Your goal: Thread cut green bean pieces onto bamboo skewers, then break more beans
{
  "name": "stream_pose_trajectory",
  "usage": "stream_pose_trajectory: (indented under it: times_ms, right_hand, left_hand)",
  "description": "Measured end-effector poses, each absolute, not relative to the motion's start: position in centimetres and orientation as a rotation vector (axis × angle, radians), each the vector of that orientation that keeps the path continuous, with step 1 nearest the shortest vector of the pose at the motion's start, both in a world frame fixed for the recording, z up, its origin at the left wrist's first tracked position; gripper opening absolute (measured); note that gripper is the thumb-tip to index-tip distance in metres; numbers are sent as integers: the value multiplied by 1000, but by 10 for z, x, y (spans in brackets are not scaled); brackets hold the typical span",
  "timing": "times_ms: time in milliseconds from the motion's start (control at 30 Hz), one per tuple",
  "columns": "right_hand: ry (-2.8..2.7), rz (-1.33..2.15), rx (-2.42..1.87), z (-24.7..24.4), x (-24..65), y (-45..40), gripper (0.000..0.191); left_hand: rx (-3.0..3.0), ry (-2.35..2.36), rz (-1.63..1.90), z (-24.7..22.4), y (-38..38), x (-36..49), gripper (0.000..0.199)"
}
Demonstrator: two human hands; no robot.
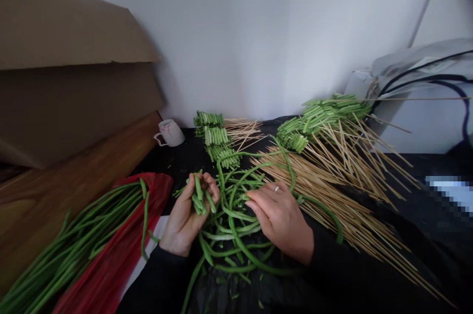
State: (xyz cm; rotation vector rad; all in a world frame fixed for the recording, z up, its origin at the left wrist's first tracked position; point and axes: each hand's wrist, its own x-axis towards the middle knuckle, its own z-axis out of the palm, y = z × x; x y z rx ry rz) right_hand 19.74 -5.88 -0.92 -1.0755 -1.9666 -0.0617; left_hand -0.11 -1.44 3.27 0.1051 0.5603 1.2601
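Note:
Several cut green bean pieces (198,195) lie in my left hand (190,215), its fingers curled around them. My right hand (279,215), with a ring on one finger, has its thumb and fingertips pinched together at a small green bean piece (244,196). Long green beans (236,227) lie in a loose tangle between and below my hands, with short cut bits among them. Beyond them, bundles of skewered bean pieces (217,137) rest with their sticks pointing right. A larger pile of skewered beans (325,114) stands farther right.
Many bare wooden skewers (332,200) spread across the black surface at right. A red bag (111,250) holding long beans lies at left. A white mug (170,133) lies tipped near a cardboard box (74,97). At back right is a white bag (424,117).

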Motion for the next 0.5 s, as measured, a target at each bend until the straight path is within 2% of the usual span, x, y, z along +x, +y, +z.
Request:
stream_pose_trajectory:
  times_ms: [133, 267, 400, 500]
  right_hand:
    - [-1943, -67, -1087, -10, 199, -56, 18]
    - [-1975, -53, -1085, -10, 198, -57, 18]
    - [-1995, -82, -1065, -10, 197, -59, 20]
    - [-2014, -111, -1047, -9, 196, -59, 21]
  left_hand:
    - [165, 482, 1219, 36, -16, -5, 30]
    - [604, 701, 1112, 29, -24, 3, 15]
    - [1172, 1002, 998, 16, -32, 12, 26]
    - [1349, 1110, 942, 11, -33, 14, 27]
